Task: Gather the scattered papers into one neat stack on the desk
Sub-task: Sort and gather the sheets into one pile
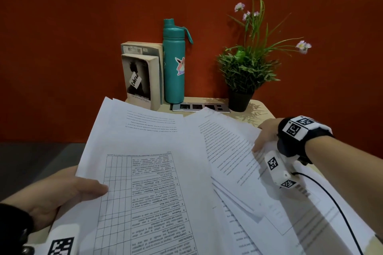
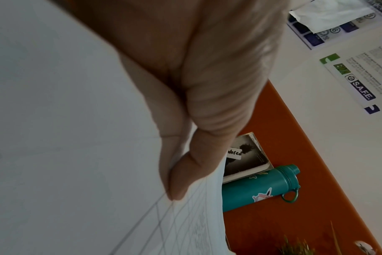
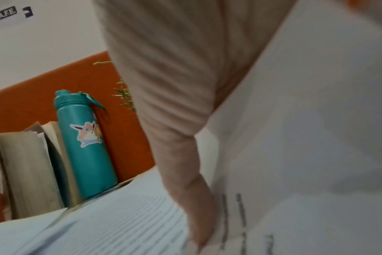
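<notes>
**Loose sheets in both hands, not yet squared**

Left hand [image 1: 62, 194] is pinching the white printed sheets with a ruled table [image 1: 145, 182] at their left edge, thumb on top, fingers underneath; the left wrist view is confirming the pinch. Right hand [image 1: 267, 134] is gripping a second fan of white text-printed pages [image 1: 226, 151] at its right edge, thumb pressing on top, fingers out of sight beneath. Both bundles are overlapping mid-air over the pale wooden desk [image 1: 257, 107], corners splaying.

Doing it well, by my reading: bring the two fans together, loosen the pinch slightly, tap the long edge on the desk until corners are lining up, then lay flat.

Beyond the paper, two upright paperback books [image 1: 141, 76], a teal metal water bottle [image 1: 173, 64] and a potted green plant with pink flowers [image 1: 246, 68] are standing against the orange partition [image 1: 83, 47].

Hard to make out: sheet count, any papers lying under the bundles, most of the desk surface. Right wrist view is blurring.
</notes>
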